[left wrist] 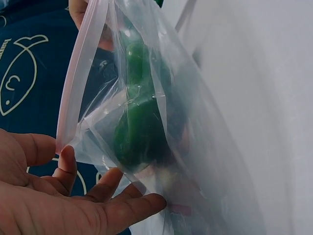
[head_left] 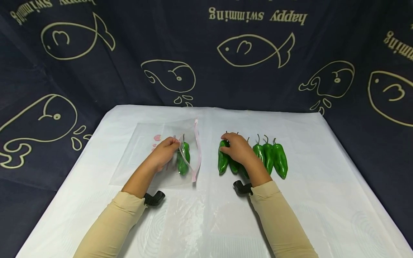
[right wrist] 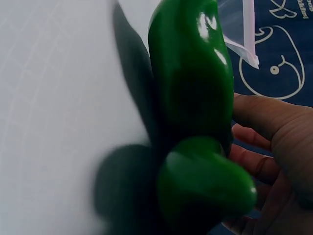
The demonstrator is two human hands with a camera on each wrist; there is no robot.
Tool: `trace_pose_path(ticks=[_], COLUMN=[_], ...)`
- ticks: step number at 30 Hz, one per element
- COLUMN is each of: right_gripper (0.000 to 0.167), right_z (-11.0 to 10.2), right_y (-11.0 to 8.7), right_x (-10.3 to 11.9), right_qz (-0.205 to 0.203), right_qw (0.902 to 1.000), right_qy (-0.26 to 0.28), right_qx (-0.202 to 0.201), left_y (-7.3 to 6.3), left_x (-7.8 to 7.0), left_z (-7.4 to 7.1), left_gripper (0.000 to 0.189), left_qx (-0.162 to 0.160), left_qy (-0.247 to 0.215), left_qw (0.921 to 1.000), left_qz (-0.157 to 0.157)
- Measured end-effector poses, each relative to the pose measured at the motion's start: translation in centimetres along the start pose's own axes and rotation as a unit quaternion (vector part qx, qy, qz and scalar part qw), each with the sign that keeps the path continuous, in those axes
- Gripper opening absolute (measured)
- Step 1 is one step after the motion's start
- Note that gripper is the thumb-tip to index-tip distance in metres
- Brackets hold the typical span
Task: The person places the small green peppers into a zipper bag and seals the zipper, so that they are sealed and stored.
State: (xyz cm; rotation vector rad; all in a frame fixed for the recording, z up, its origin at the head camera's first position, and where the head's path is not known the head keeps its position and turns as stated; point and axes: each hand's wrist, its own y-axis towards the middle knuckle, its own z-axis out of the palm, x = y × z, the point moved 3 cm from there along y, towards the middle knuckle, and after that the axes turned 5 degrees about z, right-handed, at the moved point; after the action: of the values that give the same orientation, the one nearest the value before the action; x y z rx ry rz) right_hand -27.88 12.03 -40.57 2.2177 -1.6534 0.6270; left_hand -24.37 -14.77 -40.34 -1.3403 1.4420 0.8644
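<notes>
My left hand (head_left: pixel 166 152) pinches the open edge of a clear zip bag (head_left: pixel 129 157) with a pink seal strip. Inside the bag, close to its mouth, lies a green pepper (head_left: pixel 183 161); the left wrist view shows this pepper (left wrist: pixel 142 122) through the plastic. Over the left end of a row of green peppers, my right hand (head_left: pixel 240 148) holds the upper part of the leftmost pepper (head_left: pixel 222 161) between thumb and fingers. In the right wrist view its thumb (right wrist: pixel 254 110) lies against a glossy pepper (right wrist: pixel 190 73). The hand and forearm partly hide the peppers beneath.
Several more peppers (head_left: pixel 280 161) lie side by side to the right of my right wrist, stems pointing away. A white cloth (head_left: pixel 322 200) covers the table. Behind it hangs a dark blue curtain (head_left: pixel 206 82) with fish drawings. Each wrist wears a black camera mount (head_left: pixel 155 198).
</notes>
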Motion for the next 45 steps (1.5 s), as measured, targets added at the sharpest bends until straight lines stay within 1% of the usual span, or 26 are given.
trace_pose_path(ticks=[5,15,18,24,34,40,45], right_gripper=[0.044,0.045,0.046,0.046,0.047,0.045,0.042], right_z=[0.1,0.5,0.6,0.7,0.9,1.1,1.0], right_y=[0.0,0.1,0.0,0.0,0.3,0.3,0.2], right_x=[0.2,0.5,0.6,0.4,0.5,0.6,0.8], right_qz=[-0.005,-0.028,-0.024,-0.014,-0.018,-0.031,-0.043], right_qw=[1.0000,0.9996,0.9997,0.9999,0.9997,0.9995,0.9989], right_qy=[0.004,0.005,0.008,0.008,-0.015,0.002,0.014], right_qx=[-0.001,0.003,0.005,-0.004,0.000,0.001,-0.015], left_y=[0.0,0.3,0.3,0.2,0.1,0.0,0.1], left_x=[0.1,0.2,0.3,0.2,0.1,0.1,0.0], left_z=[0.0,0.1,0.1,0.1,0.1,0.1,0.2], left_gripper=[0.027,0.028,0.027,0.026,0.026,0.026,0.026], left_qx=[0.001,0.001,0.002,0.000,0.004,0.005,0.003], left_qy=[-0.001,0.000,0.001,0.000,-0.001,-0.001,-0.001], left_qw=[1.0000,1.0000,1.0000,1.0000,1.0000,1.0000,1.0000], left_qz=[-0.002,0.004,0.004,0.002,0.000,0.000,-0.003])
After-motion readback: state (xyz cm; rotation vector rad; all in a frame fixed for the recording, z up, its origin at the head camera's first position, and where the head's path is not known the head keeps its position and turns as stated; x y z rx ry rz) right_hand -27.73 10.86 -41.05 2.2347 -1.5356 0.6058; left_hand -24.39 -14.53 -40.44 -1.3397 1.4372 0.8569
